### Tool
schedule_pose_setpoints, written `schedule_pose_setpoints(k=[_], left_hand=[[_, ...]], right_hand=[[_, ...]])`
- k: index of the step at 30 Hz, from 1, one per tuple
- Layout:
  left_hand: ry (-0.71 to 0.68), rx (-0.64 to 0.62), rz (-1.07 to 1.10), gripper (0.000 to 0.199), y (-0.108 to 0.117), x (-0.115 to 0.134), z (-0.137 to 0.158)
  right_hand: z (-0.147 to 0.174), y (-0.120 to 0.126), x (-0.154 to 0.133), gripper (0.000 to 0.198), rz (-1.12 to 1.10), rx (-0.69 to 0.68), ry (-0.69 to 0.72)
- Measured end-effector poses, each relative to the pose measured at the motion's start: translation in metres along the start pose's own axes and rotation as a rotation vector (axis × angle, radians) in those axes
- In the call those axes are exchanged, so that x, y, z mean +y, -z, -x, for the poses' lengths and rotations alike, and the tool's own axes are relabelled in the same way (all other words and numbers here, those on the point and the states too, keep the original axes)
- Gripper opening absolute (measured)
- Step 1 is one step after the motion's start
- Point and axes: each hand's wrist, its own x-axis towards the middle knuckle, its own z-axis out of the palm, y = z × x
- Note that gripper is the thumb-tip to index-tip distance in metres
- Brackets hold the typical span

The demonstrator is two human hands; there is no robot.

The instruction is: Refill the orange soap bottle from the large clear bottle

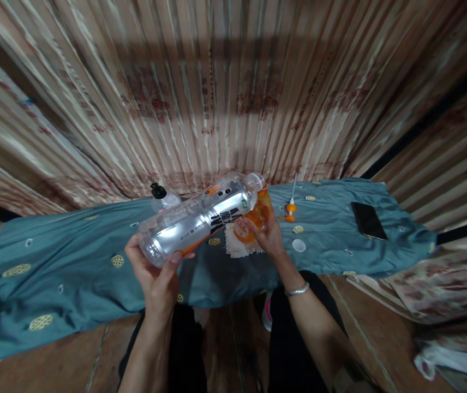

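My left hand (pixel 154 273) is closed around the base of a large clear plastic bottle (pixel 201 218) with a silver and orange label. The bottle is tilted, its uncapped-looking neck at the upper right, over the top of an orange bottle (pixel 261 210). My right hand (pixel 268 232) grips that orange bottle, which stands above a small white cloth (pixel 237 248). Whether liquid passes between the two bottles I cannot tell. An orange pump head (pixel 291 208) with a thin tube lies to the right, and a round white cap (pixel 298 245) is near my right wrist.
A teal patterned cloth (pixel 94 256) covers the long surface. Behind the large bottle stands a clear bottle with a black top (pixel 159 191). A black phone (pixel 368 220) lies at the right. Striped curtains (pixel 225 109) hang close behind; a white bag (pixel 458 363) is on the floor.
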Motion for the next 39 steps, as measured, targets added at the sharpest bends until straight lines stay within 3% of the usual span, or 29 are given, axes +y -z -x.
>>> schedule_pose_setpoints(k=[19, 27, 39], left_hand=[[0.032, 0.032, 0.03, 0.088, 0.002, 0.001, -0.001], [0.049, -0.024, -0.012, 0.077, 0.004, -0.001, -0.001], [-0.047, -0.08, -0.188, 0.105, 0.028, -0.018, 0.001]], right_hand=[[0.0, 0.0, 0.007, 0.09, -0.025, -0.035, 0.004], [0.0, 0.0, 0.007, 0.086, 0.01, -0.021, 0.024], [0.0, 0.001, 0.007, 0.082, 0.019, -0.009, 0.013]])
